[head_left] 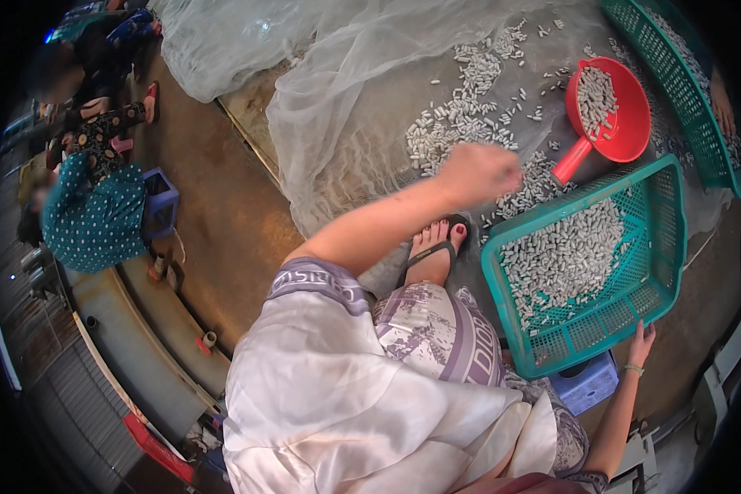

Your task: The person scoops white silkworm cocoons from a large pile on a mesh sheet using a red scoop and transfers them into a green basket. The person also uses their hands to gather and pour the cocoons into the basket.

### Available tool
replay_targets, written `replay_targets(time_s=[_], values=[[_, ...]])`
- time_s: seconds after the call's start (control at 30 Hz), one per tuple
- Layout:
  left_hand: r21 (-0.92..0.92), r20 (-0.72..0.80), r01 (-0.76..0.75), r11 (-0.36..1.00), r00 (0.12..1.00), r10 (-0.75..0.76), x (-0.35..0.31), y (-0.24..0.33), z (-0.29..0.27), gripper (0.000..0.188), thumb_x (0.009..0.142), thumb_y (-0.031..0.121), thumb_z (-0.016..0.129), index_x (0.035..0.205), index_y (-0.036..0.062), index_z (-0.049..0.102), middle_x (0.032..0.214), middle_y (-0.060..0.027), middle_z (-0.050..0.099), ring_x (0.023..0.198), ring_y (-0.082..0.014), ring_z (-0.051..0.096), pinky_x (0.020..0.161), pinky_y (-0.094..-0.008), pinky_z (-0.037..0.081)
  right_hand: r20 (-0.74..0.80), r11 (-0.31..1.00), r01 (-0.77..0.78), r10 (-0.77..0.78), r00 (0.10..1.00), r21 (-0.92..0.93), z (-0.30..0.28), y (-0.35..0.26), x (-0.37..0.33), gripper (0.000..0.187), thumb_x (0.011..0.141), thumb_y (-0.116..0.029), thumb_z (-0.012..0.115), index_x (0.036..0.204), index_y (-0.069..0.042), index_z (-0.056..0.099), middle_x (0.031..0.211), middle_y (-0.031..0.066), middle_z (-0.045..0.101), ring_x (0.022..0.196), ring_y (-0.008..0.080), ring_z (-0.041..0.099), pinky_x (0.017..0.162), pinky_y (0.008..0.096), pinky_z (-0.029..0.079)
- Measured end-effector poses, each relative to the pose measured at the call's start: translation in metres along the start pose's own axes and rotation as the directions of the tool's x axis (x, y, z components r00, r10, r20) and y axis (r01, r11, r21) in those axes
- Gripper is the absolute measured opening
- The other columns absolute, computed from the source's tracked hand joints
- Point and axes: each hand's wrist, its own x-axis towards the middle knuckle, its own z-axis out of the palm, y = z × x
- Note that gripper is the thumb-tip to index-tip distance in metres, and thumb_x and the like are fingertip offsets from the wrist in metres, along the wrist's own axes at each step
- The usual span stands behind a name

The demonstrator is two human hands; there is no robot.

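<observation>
My left hand (479,174) is closed in a fist above scattered small white oblong pieces, which look like cocoons (449,136), on the floor sheet. Whatever lies inside that fist is hidden. On the right, my right hand (639,344) grips the near rim of a tilted green plastic basket (543,360). More white pieces (564,255) cover much of the basket's bottom. Beyond it a red plastic scoop (634,136) with a handle lies on the sheet, some of the pieces in its bowl.
A second green basket (675,78) stands at the far right, with another person's hand (722,107) in it. Pale mesh netting (329,123) spreads across the floor. A purple-blue plastic stool (586,385) is under my basket. Other people sit at the left, one in dotted teal clothing (95,210).
</observation>
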Motion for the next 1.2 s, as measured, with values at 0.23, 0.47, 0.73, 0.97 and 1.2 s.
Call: replay_targets(time_s=[0.23, 0.47, 0.73, 0.97, 1.2], values=[[-0.215, -0.082, -0.447, 0.868, 0.894, 0.440, 0.033, 0.105, 0.025, 0.021, 0.074, 0.031, 0.067, 0.092, 0.0192, 0.067, 0.098, -0.0071, 0.063, 0.090, -0.0263, 0.061, 0.073, -0.0395, 0.049, 0.008, 0.995, 0.096, -0.096, 0.995, -0.017, -0.008, 0.001, 0.023, 0.067, 0.089, -0.031, 0.061, 0.135, 0.007, 0.032, 0.135, 0.0236, 0.039, 0.124, 0.0291, 0.042, 0.102, 0.0359, 0.033], [0.623, -0.178, 0.426, 0.656, 0.894, -0.412, -0.001, -0.076, 0.002, 0.033, 0.080, 0.038, 0.063, 0.100, 0.0124, 0.059, 0.088, -0.0112, 0.060, 0.093, -0.0277, 0.057, 0.080, -0.0445, 0.044, -0.010, 0.992, 0.088, -0.089, 0.996, -0.091, -0.005, 0.009, 0.013, 0.068, 0.089, -0.034, 0.060, 0.135, 0.006, 0.032, 0.136, 0.0240, 0.038, 0.124, 0.0295, 0.041, 0.101, 0.0356, 0.034], [0.430, 0.048, 0.419, 0.800, 0.874, -0.484, -0.025, -0.117, -0.037, 0.030, 0.081, 0.037, 0.060, 0.092, 0.0097, 0.053, 0.092, -0.0129, 0.060, 0.091, -0.0282, 0.059, 0.069, -0.0439, 0.048, -0.017, 0.994, 0.083, -0.085, 0.996, -0.072, -0.013, -0.018, 0.015, 0.067, 0.089, -0.037, 0.058, 0.136, 0.004, 0.032, 0.136, 0.0236, 0.038, 0.126, 0.0290, 0.039, 0.102, 0.0361, 0.033], [0.439, 0.175, 0.093, 0.894, 0.967, -0.187, -0.081, -0.056, -0.018, 0.063, 0.072, 0.052, 0.067, 0.120, 0.0145, 0.053, 0.129, -0.0205, 0.038, 0.124, -0.0423, 0.030, 0.101, -0.0522, 0.028, 0.022, 1.000, 0.019, -0.019, 1.000, -0.010, -0.010, 0.004, 0.021, 0.068, 0.091, -0.036, 0.058, 0.138, 0.003, 0.029, 0.139, 0.0225, 0.035, 0.127, 0.0278, 0.038, 0.103, 0.0352, 0.032], [0.515, 0.299, -0.130, 0.847, 0.954, -0.035, -0.081, -0.088, -0.016, 0.032, 0.072, 0.045, 0.068, 0.089, 0.0192, 0.062, 0.091, 0.0000, 0.055, 0.089, -0.0225, 0.056, 0.073, -0.0423, 0.046, 0.018, 0.995, 0.099, -0.099, 0.995, -0.009, -0.011, -0.019, 0.018, 0.068, 0.090, -0.040, 0.056, 0.137, 0.003, 0.032, 0.133, 0.0217, 0.042, 0.122, 0.0266, 0.043, 0.102, 0.0343, 0.032]])
